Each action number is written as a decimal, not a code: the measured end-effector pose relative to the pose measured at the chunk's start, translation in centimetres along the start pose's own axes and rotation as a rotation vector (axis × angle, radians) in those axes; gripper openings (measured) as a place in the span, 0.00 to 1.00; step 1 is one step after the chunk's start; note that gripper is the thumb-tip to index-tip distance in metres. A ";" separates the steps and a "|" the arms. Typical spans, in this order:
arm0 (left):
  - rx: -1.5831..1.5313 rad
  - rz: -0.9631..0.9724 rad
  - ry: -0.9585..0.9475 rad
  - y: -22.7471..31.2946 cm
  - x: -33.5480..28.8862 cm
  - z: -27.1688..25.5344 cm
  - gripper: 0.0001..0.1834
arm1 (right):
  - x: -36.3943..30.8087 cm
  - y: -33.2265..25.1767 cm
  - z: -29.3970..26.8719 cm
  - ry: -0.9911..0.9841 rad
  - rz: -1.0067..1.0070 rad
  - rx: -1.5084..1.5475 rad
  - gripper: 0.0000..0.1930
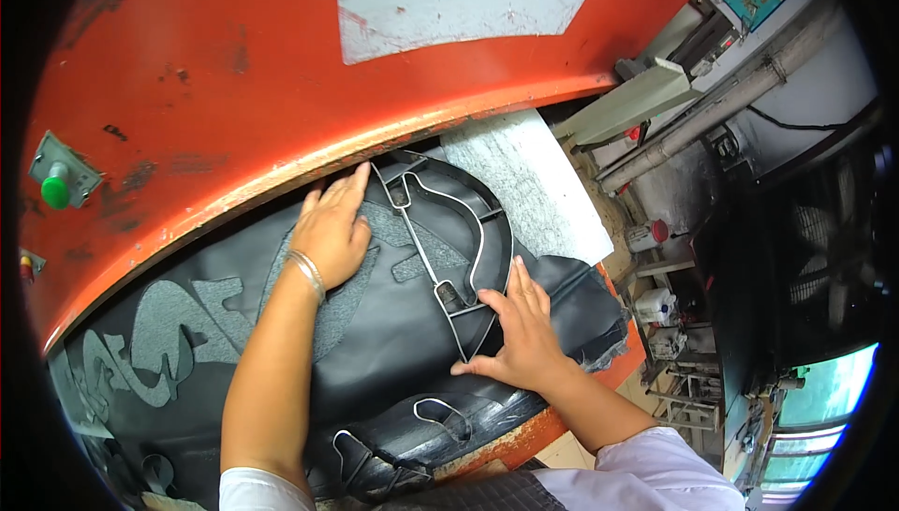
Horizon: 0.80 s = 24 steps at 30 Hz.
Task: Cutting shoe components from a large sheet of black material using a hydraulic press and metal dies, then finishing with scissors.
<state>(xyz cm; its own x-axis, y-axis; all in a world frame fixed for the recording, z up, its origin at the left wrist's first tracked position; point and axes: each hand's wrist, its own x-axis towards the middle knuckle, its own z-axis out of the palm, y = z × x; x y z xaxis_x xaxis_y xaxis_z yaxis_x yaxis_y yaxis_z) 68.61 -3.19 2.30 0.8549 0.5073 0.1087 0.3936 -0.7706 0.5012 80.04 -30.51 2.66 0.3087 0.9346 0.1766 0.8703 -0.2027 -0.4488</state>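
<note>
A curved steel cutting die (482,214) with cross bars lies on a sheet of black leather (375,361). My right hand (526,338) grips the near right end of the die. Its thumb is at the pointed corner, and the fingers lie along the frame. My left hand (332,235) rests flat on the leather, fingers stretched out together toward the far left corner of the die. Whether those fingertips touch the die, I cannot tell. Grey, rough-textured shapes (161,342) show in the leather left of my left forearm and beneath that hand.
An orange machine (234,61) overhangs the far side, its lower edge close above my left fingertips. A green button (56,191) sits on its left. Smaller dies (356,459) lie near me. A whitish board (524,169) extends behind the leather; a large fan (824,249) stands right.
</note>
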 end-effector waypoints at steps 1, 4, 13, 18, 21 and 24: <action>0.004 0.002 -0.001 -0.1 -0.1 0.1 0.38 | -0.1 -0.1 0.2 0.003 -0.009 -0.002 0.47; 0.025 0.021 0.012 0.0 -0.5 0.0 0.38 | -0.5 -0.4 1.0 0.080 -0.005 0.017 0.51; 0.092 0.034 -0.004 0.4 -0.1 0.2 0.37 | -0.6 -1.5 1.7 0.107 0.015 0.025 0.51; 0.123 0.146 0.129 -0.3 -0.4 -0.4 0.38 | -0.3 -2.5 1.4 0.189 0.009 0.028 0.50; 0.140 0.104 0.105 0.5 -1.5 -0.7 0.38 | -1.4 -2.3 0.9 0.208 0.087 0.210 0.49; 0.040 0.066 0.166 0.7 -6.3 0.1 0.35 | -4.2 -1.7 -2.0 0.214 0.158 0.421 0.49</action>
<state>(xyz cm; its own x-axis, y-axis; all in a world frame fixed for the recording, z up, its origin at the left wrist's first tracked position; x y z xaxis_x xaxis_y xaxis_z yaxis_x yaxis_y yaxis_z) 63.55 -7.00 1.88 0.8132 0.5091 0.2819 0.3544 -0.8175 0.4539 78.01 -34.67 4.42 0.5349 0.8119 0.2339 0.5893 -0.1602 -0.7918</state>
